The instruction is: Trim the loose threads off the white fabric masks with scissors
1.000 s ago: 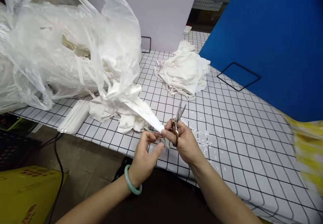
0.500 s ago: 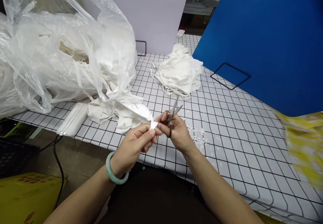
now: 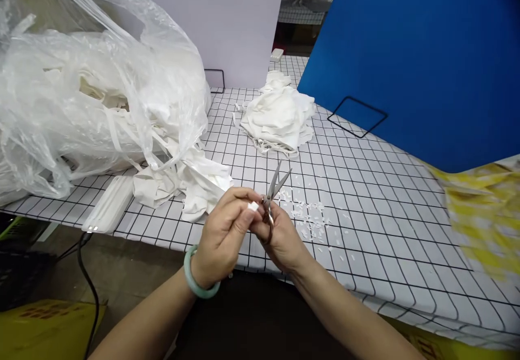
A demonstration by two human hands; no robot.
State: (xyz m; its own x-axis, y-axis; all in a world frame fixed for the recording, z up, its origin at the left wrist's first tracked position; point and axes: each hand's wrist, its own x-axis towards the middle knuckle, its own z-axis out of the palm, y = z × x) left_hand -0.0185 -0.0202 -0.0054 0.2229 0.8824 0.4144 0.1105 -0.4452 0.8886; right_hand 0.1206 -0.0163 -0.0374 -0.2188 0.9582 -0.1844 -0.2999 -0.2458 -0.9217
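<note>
My left hand [image 3: 227,233], a pale green bangle [image 3: 199,281] on its wrist, pinches a small white fabric end [image 3: 252,206] between thumb and fingers. The rest of that piece is hidden by the hand. In my right hand [image 3: 286,241] is a pair of scissors [image 3: 273,182], blades spread and pointing away from me. The fingers of both hands meet over the table's near edge. Just beyond the left hand lie crumpled white fabric pieces [image 3: 203,181]. Small white clippings [image 3: 312,214] are scattered right of the scissors.
A clear plastic bag [image 3: 162,67] stuffed with white fabric fills the left. A white fabric pile [image 3: 280,113] sits mid-table. At the left edge lies a white power strip [image 3: 108,205] with a black cable. A blue panel [image 3: 406,67] stands right, a pale panel [image 3: 239,24] behind.
My left hand has turned and come closer to the right hand. The white fabric between its fingers shows less. The scissors are more upright, blades still apart. The view has shifted slightly.
</note>
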